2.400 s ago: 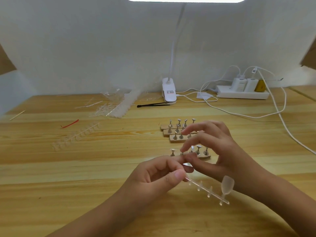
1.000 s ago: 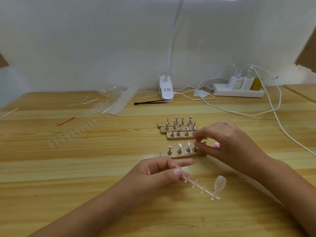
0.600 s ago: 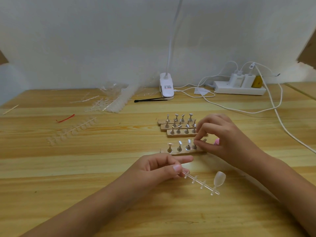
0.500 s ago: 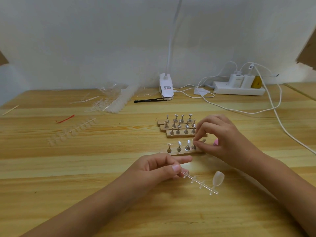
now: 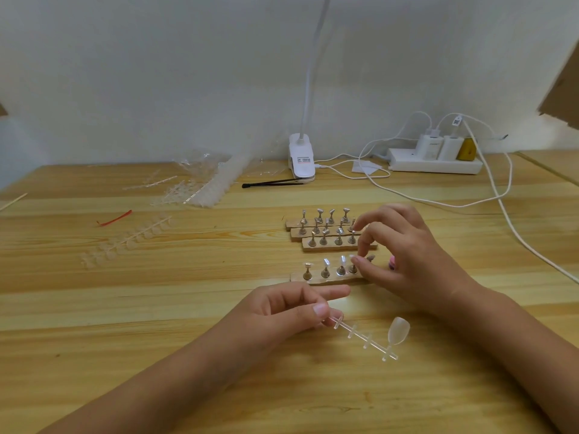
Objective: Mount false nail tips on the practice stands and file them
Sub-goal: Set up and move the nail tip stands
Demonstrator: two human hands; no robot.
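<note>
A wooden practice stand (image 5: 326,279) with several metal pegs lies nearest me. Three of its pegs carry small clear nail tips (image 5: 342,260). My right hand (image 5: 404,261) pinches a clear tip between thumb and forefinger on the fourth peg (image 5: 352,268). My left hand (image 5: 282,311) holds one end of a clear plastic sprue (image 5: 363,338) just above the table. One large nail tip (image 5: 398,330) stays attached near the sprue's far end. Three more stands (image 5: 329,231) with bare pegs lie behind.
Loose nail-tip sprues (image 5: 125,241) and a clear bag (image 5: 200,183) lie at the left. A red twist tie (image 5: 114,219), black tweezers (image 5: 272,183), a clip lamp (image 5: 302,159), a power strip (image 5: 435,164) and white cables (image 5: 513,233) sit further back and right.
My right hand carried a tip from the sprue to the near stand and now presses it on the fourth peg. My left hand kept the sprue, lowered slightly.
</note>
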